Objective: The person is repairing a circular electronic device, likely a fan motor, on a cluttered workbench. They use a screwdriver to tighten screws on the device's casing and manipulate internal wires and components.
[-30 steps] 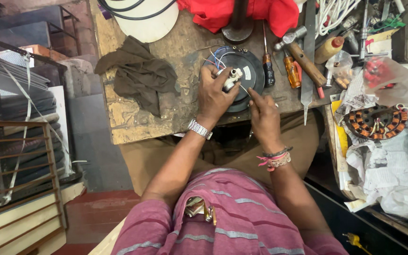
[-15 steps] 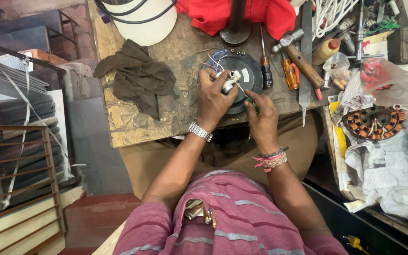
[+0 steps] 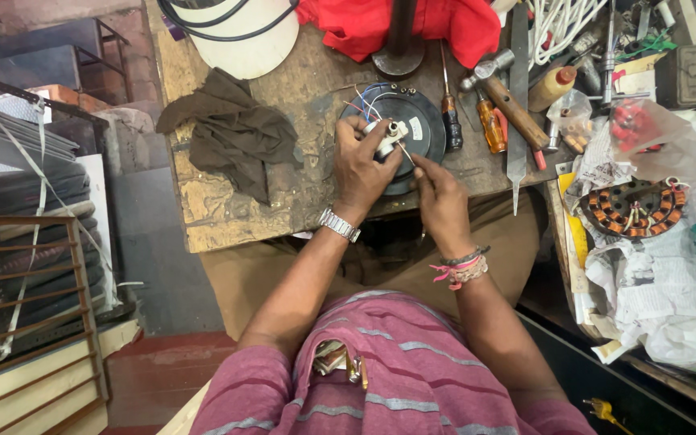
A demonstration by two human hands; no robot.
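At the far left a metal rack (image 3: 10, 185) holds stacked grey sheets tied with white strapping. On the worn wooden workbench (image 3: 203, 217) a brown rag (image 3: 235, 137) lies crumpled below a white bowl-shaped cover (image 3: 243, 40) with black cable coiled in it. The left hand (image 3: 364, 165) has its fingers curled around a small white cylindrical part (image 3: 387, 137), held just above a round black motor housing (image 3: 416, 133) with coloured wires running from it. The right hand (image 3: 441, 197) pinches what looks like a thin metal probe (image 3: 406, 151) between thumb and fingertips, its tip at the white part; the tool is too slim to name surely. Right of the housing lie two screwdrivers (image 3: 489, 125) and a hammer (image 3: 513, 105). Farther right, a clear plastic bag (image 3: 646, 129) holds red pieces, and a copper-wound stator (image 3: 634, 209) rests on newspaper (image 3: 662, 282).
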